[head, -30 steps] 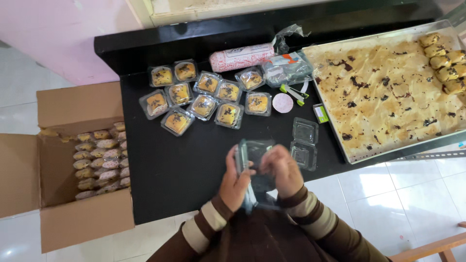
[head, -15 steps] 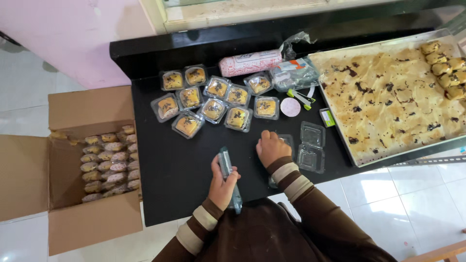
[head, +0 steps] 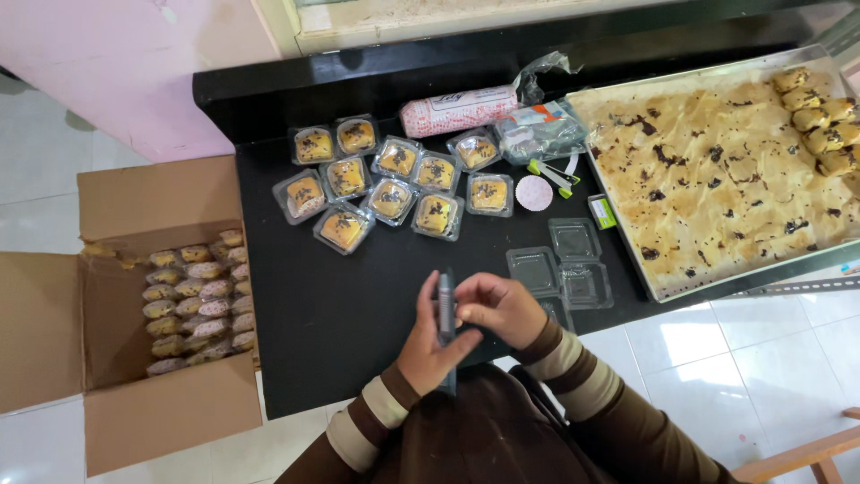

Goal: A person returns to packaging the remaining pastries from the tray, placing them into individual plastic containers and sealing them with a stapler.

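Note:
My left hand holds a thin stack of clear plastic containers edge-on above the black table. My right hand touches the top of that stack with its fingertips. Both wrists wear brown and cream striped sleeves. Right of my hands lie three empty clear containers. Beyond them sit several packed containers with cakes.
A baking tray lined with crumb-marked paper holds a few pastries at its far right corner. A white roll, a plastic bag and a paper cup liner lie near it. An open cardboard box of wrapped cakes stands on the floor at left.
My right hand left the empty containers on the table and came back to the stack held by my left hand. The stack now stands more upright.

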